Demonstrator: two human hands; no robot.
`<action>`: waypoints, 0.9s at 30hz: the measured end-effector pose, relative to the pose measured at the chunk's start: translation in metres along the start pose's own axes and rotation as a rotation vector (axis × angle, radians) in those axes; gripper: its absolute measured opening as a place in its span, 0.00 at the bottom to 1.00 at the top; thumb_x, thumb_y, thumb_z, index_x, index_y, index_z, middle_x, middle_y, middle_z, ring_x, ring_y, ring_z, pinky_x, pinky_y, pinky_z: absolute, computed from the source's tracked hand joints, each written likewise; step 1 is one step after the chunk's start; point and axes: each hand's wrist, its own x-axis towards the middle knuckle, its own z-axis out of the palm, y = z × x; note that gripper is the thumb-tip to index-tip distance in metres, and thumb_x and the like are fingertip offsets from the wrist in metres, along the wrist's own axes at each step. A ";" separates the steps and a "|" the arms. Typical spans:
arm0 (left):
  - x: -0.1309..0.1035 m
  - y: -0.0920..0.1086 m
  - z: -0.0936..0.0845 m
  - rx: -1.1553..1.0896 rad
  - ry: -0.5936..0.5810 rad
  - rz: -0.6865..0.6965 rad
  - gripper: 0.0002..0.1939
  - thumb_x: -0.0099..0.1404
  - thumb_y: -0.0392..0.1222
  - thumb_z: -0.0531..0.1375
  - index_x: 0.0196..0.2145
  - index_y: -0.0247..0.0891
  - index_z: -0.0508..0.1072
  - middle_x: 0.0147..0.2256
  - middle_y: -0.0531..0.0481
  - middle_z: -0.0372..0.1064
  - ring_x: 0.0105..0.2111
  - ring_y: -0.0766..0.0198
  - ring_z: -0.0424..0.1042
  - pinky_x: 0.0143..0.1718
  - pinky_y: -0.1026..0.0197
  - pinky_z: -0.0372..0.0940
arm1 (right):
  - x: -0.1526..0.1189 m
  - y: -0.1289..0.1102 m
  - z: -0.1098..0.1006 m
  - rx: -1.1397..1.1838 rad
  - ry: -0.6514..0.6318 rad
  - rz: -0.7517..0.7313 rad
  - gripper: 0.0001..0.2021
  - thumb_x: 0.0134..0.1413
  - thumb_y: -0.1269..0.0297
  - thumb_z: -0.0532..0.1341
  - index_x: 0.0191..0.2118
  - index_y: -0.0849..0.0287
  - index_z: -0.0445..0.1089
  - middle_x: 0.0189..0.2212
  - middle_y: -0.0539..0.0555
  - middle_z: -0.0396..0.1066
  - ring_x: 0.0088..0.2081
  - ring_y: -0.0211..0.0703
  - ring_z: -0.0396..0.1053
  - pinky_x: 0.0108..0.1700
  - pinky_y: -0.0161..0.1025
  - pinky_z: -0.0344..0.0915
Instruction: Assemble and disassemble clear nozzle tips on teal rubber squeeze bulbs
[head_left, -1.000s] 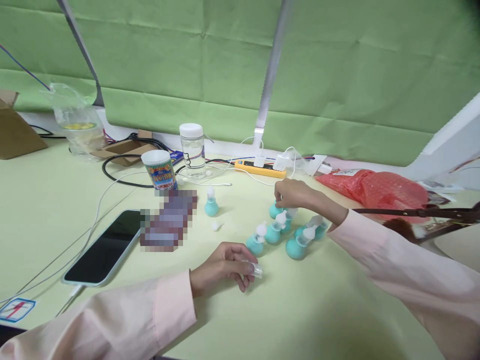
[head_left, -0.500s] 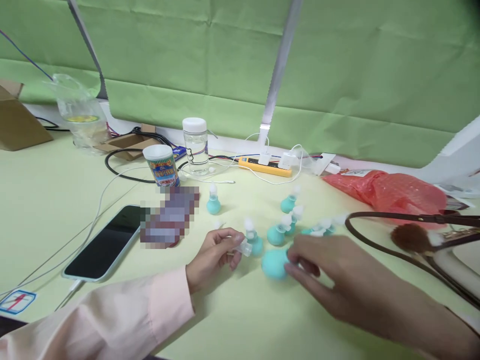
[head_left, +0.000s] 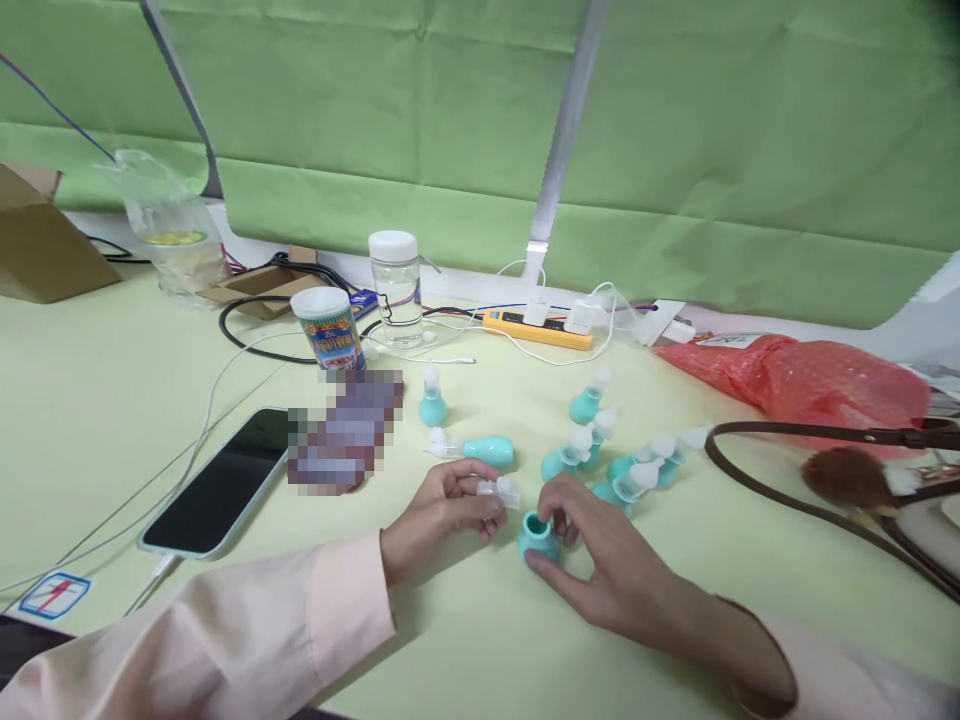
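My left hand pinches a clear plastic nozzle between thumb and fingers. In my right hand is a teal squeeze bulb, its round opening facing up towards me. Nozzle and bulb are close together but apart. Just beyond my left hand, a teal bulb with a clear nozzle lies on its side. Another capped bulb stands upright farther back. To the right are several more teal bulbs with clear nozzles and whitish caps, some leaning or lying over, partly behind my right hand.
A phone on a cable lies left, beside a blurred-out item. Behind are a paper cup, a lidded bottle and a yellow power strip. A red plastic bag and brown strap are right.
My right hand has turned the bulb so its opening faces up, drawing slightly closer to me. The bulb beyond my left hand appears to have tipped onto its side.
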 end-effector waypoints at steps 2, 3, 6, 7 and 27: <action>0.000 0.000 0.000 -0.025 0.010 0.010 0.12 0.47 0.36 0.63 0.30 0.32 0.67 0.20 0.53 0.65 0.18 0.72 0.63 0.23 0.66 0.57 | -0.002 0.004 0.013 0.163 0.129 0.019 0.11 0.43 0.69 0.58 0.32 0.57 0.54 0.30 0.52 0.62 0.30 0.39 0.62 0.30 0.36 0.61; -0.001 0.001 0.000 -0.031 0.012 0.011 0.11 0.47 0.36 0.63 0.30 0.31 0.68 0.20 0.53 0.65 0.18 0.73 0.61 0.22 0.67 0.56 | -0.004 0.006 0.018 0.213 0.149 0.029 0.12 0.42 0.69 0.59 0.34 0.57 0.55 0.31 0.52 0.63 0.32 0.40 0.63 0.33 0.37 0.62; -0.002 0.003 0.001 -0.020 0.026 0.016 0.10 0.45 0.34 0.65 0.28 0.31 0.71 0.20 0.54 0.64 0.19 0.75 0.60 0.21 0.70 0.54 | -0.006 0.009 0.027 0.294 0.150 0.040 0.15 0.42 0.70 0.59 0.39 0.56 0.57 0.36 0.53 0.65 0.37 0.42 0.63 0.38 0.39 0.62; -0.003 0.003 0.001 -0.005 0.044 0.027 0.11 0.44 0.34 0.65 0.28 0.31 0.71 0.21 0.54 0.64 0.20 0.75 0.60 0.21 0.70 0.54 | -0.006 0.010 0.028 0.319 0.165 0.040 0.15 0.44 0.71 0.59 0.40 0.56 0.57 0.37 0.54 0.64 0.39 0.42 0.63 0.39 0.40 0.62; -0.007 -0.003 0.007 0.288 -0.025 0.057 0.13 0.59 0.52 0.51 0.31 0.38 0.58 0.18 0.60 0.50 0.14 0.76 0.48 0.12 0.72 0.49 | -0.007 0.008 0.019 0.468 0.203 -0.051 0.15 0.47 0.76 0.52 0.42 0.57 0.55 0.37 0.55 0.58 0.41 0.43 0.58 0.42 0.43 0.58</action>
